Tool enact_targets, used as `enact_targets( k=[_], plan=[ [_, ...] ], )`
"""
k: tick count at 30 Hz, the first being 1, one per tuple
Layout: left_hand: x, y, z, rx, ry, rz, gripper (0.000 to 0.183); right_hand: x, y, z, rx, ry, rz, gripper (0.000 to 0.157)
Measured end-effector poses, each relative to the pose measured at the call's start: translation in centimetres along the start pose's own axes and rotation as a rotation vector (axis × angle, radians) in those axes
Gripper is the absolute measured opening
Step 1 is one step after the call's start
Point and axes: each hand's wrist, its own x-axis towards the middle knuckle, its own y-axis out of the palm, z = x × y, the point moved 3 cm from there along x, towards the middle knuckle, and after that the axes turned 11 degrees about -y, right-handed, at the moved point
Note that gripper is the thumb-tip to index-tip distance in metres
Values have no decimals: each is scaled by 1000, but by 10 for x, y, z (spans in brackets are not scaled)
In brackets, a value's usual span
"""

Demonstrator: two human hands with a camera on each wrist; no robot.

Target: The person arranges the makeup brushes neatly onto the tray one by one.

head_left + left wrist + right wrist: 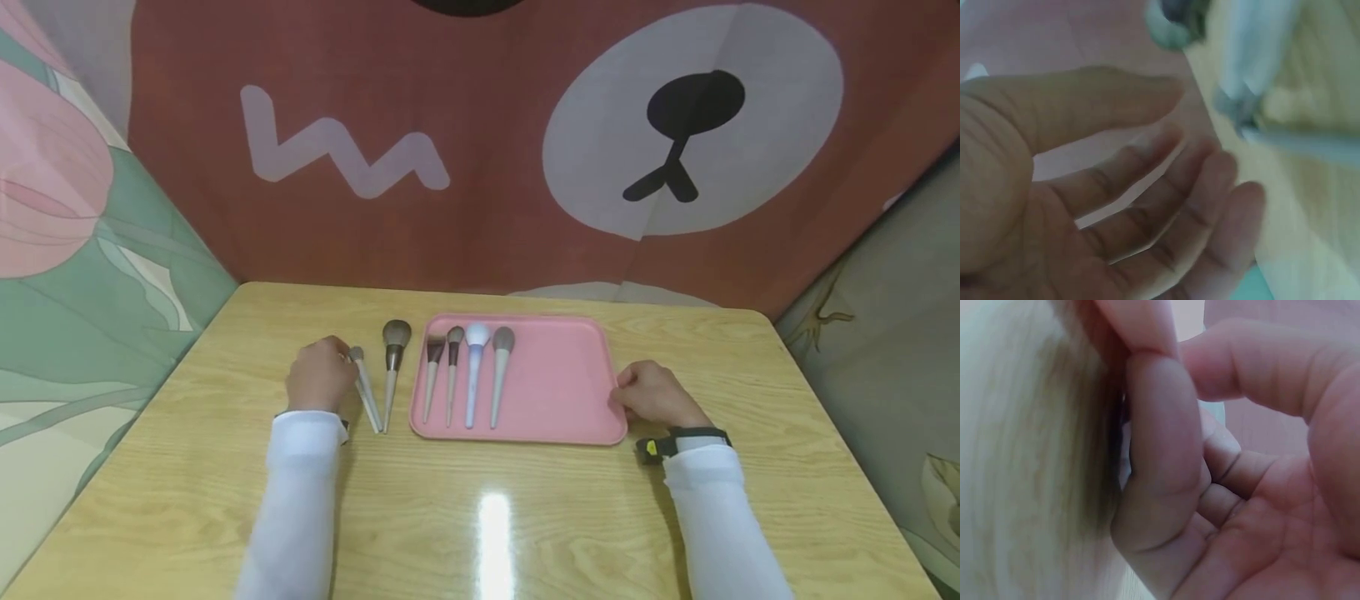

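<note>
1. Fingers [1200,197] of the left hand [322,377] stand parted, apparently holding nothing, beside a slim pale brush [367,392], left of centre
2. Right hand [656,396] pinches the right rim of the pink tray [562,383]
3. Already in the tray, mid-frame: four brushes [473,379]
4. Outside it, on the bench [420,508]: the slim brush, a big dark-headed brush [393,358]

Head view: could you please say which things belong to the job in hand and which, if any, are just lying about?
Likely job:
pink tray, touched by right hand
four makeup brushes on it
loose brushes beside left hand

Apparently just setting:
wooden table
bear-print backdrop
</note>
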Motion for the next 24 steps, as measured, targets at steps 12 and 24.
enact_targets(
  k=[12,24],
  plan=[
    [2,3,34,-6,-85,164,48,-1,0,0,9,30,8,30],
    [7,2,36,2,-125,125,39,1,1,-1,-2,43,12,32]
  ],
)
